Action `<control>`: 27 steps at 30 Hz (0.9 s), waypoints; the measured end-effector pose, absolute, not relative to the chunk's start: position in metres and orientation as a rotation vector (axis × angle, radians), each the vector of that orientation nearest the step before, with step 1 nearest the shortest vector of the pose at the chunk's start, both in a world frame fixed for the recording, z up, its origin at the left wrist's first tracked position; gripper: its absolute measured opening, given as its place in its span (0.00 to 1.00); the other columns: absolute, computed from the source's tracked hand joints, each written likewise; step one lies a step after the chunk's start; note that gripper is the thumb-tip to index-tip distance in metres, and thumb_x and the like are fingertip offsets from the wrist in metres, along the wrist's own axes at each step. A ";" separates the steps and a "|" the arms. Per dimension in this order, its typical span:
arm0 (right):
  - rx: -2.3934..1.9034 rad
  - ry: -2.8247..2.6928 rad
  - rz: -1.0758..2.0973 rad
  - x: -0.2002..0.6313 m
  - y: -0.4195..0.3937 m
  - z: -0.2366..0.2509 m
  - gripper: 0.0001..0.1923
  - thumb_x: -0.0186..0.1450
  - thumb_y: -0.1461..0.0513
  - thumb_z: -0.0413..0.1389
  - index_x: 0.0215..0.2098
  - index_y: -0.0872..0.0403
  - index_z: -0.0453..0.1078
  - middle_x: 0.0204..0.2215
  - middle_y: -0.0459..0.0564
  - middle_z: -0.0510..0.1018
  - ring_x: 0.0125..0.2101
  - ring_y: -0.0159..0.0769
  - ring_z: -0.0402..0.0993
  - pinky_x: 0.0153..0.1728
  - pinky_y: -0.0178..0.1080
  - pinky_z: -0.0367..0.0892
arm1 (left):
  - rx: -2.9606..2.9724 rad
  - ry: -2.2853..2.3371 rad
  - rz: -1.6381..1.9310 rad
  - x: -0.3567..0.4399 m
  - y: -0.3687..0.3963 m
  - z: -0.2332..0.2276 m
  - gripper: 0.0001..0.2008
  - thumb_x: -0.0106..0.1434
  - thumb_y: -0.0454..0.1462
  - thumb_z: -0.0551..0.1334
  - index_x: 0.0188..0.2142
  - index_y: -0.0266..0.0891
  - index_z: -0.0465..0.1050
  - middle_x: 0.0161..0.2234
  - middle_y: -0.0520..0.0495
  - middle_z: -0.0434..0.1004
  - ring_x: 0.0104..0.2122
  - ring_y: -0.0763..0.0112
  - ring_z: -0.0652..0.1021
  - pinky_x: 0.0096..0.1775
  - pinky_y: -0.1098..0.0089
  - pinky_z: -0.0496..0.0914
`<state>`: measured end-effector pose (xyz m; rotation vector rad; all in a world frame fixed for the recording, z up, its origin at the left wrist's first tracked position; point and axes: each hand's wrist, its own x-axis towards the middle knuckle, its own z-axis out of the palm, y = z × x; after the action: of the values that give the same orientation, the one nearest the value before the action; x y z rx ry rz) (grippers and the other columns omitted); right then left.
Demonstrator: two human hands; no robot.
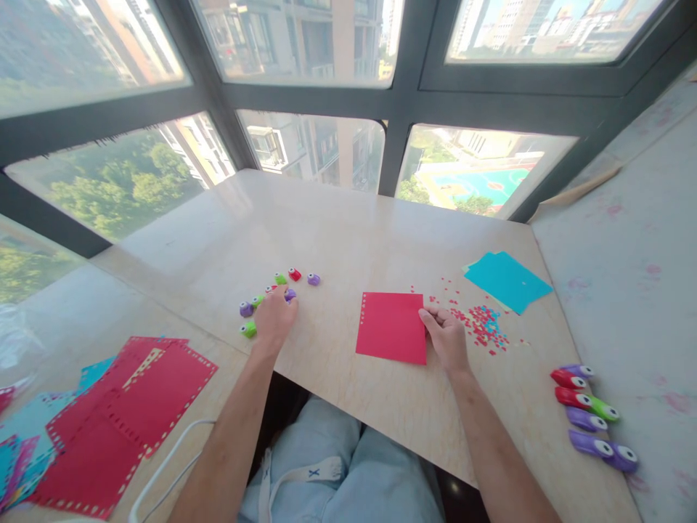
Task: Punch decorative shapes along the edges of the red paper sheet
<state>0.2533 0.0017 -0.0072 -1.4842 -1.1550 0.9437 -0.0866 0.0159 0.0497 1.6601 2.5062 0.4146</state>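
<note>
Big windows (pixel 310 43) w/ dark frames go round the worktop (pixel 327 232), which is pale, smooth & a bit shiny, w/ tall bldgs & green trees outside. A red sheet (pixel 389 327) lies near the front edge, just R of the middle. It looks flat, bright & almost sq., plain all over except for a short row of tiny holes (pixel 362 314) down the top part of its L side. The R hand (pixel 446 338) pinches the sheet's R edge, thumb on top & fingers curled in. The L hand (pixel 274 319) is over a bunch of little punches, red, green & purple, w/ its fingers bent down by a purple punch (pixel 290 295); can't tell if it has a tight hold on it. Some other punches sit around that hand, & one more purple one is a bit apart. Just R of the R hand are lots of tiny red & blue bits (pixel 484 327), w/ blue paper (pixel 506 280) behind them. More punches (pixel 591 421) lie close together by the wall (pixel 653 290), far R. Over on the L are red sheets w/ holes along their edges (pixel 125 421), overlapping, w/ a white cord (pixel 163 465) nearby.
</note>
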 end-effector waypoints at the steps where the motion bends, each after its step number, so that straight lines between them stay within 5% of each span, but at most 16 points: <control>1: -1.485 -1.159 0.937 0.254 0.002 -0.007 0.20 0.59 0.48 0.59 0.38 0.56 0.77 0.35 0.55 0.82 0.36 0.46 0.78 0.34 0.41 0.71 | 1.683 2.505 0.388 -0.087 0.016 0.051 0.19 0.64 0.39 0.57 0.53 0.38 0.73 0.46 0.38 0.79 0.45 0.50 0.78 0.44 0.58 0.71; 9: -1.489 -1.152 0.903 0.253 0.002 -0.008 0.20 0.58 0.50 0.60 0.39 0.56 0.78 0.35 0.54 0.82 0.36 0.46 0.78 0.35 0.41 0.71 | 1.782 2.418 0.335 -0.082 0.018 0.057 0.13 0.62 0.41 0.60 0.45 0.42 0.77 0.43 0.42 0.80 0.44 0.51 0.79 0.40 0.61 0.71; 16: -1.401 -0.932 0.998 0.258 0.002 -0.001 0.19 0.55 0.50 0.64 0.37 0.56 0.78 0.31 0.51 0.81 0.28 0.39 0.76 0.27 0.37 0.69 | 1.906 2.119 0.605 -0.058 0.010 0.059 0.17 0.60 0.38 0.62 0.48 0.36 0.76 0.44 0.43 0.80 0.44 0.59 0.78 0.47 0.64 0.70; 27: -1.340 -0.649 0.942 0.287 0.008 0.002 0.19 0.51 0.52 0.66 0.35 0.56 0.76 0.26 0.48 0.78 0.22 0.32 0.71 0.22 0.33 0.65 | 1.985 1.825 0.568 0.009 -0.001 0.031 0.10 0.60 0.36 0.61 0.40 0.35 0.77 0.34 0.43 0.77 0.36 0.65 0.76 0.40 0.68 0.67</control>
<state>0.2868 0.0085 0.0023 -1.3395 -0.6489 0.9418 0.0092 -0.0010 0.0305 1.9850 1.8251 0.5678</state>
